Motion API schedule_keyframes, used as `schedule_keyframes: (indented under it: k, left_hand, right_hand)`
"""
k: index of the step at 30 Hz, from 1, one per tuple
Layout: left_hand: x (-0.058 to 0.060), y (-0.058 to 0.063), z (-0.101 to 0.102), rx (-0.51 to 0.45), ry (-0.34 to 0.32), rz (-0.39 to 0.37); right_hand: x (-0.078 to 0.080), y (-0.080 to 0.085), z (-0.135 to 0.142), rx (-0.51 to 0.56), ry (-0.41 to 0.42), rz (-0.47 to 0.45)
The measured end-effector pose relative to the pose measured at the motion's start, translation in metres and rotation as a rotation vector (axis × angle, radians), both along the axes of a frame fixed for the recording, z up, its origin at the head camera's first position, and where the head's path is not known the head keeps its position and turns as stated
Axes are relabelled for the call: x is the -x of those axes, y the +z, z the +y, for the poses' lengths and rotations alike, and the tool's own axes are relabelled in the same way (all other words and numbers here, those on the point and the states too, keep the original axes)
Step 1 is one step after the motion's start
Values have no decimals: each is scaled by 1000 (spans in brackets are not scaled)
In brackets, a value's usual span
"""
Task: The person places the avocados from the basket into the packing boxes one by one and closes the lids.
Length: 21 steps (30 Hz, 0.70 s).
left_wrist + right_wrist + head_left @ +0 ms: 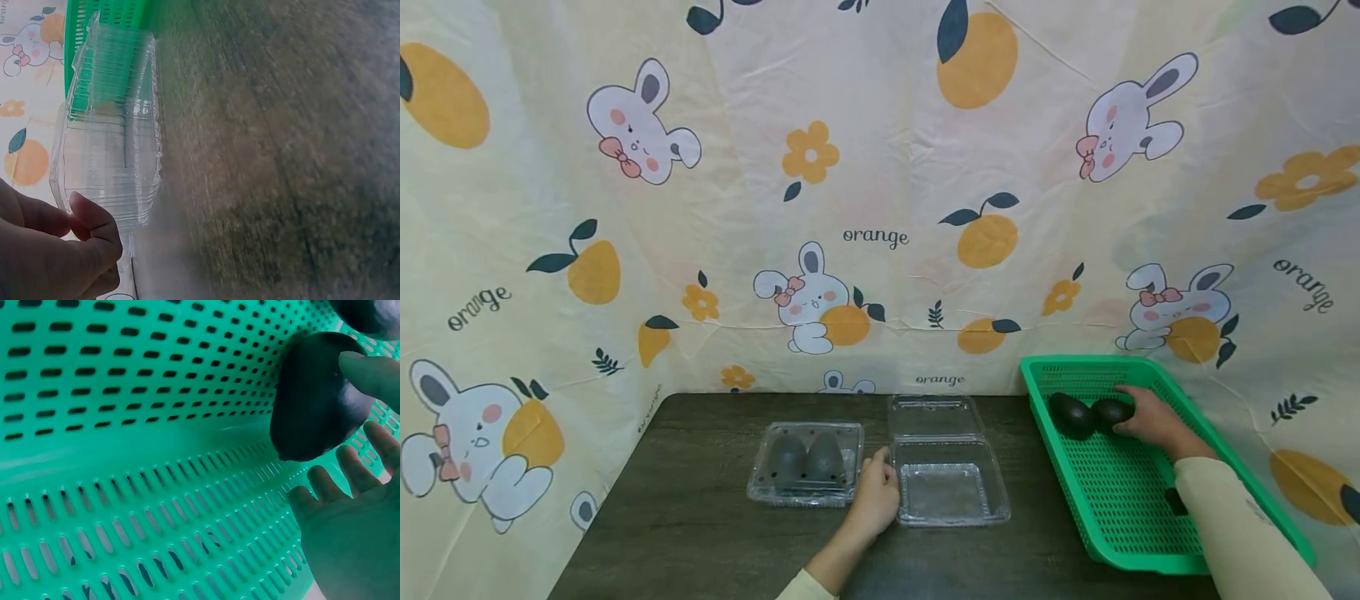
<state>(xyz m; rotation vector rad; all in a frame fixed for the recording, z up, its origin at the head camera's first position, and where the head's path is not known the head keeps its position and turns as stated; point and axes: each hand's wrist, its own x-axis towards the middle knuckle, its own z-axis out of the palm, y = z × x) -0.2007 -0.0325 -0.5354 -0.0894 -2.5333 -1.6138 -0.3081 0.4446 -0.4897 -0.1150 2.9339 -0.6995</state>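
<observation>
My left hand (877,493) pinches the left rim of an open clear plastic clamshell box (951,498), whose lid is folded back toward the wall. In the left wrist view, thumb and forefinger meet at the box's edge (106,169). Inside the green basket (1101,533), my right hand (1157,423) reaches over a dark avocado (1111,412). The right wrist view has its thumb over the avocado (315,400), the other fingers spread beside it. A second avocado (1070,415) lies to its left.
A closed clear box (763,492) with two dark avocados in it stands left of the open one. A small black piece (1176,501) shows near the right sleeve. The dark wooden table (700,542) meets a printed cloth (917,167) behind.
</observation>
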Motion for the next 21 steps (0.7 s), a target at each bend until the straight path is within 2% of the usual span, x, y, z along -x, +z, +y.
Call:
schedule_keyframes:
  k: [5,12,21]
  left_hand:
    - [3,1,0,6,-2,-1]
    - [6,2,-1,-72,-27,-14]
    - [4,2,-1,-89,-4,-79]
  right_hand:
    - [4,-4,0,18,10,-36]
    - [4,-9,1,22,-6,-50]
    - [0,-14,2,25,-35,-41]
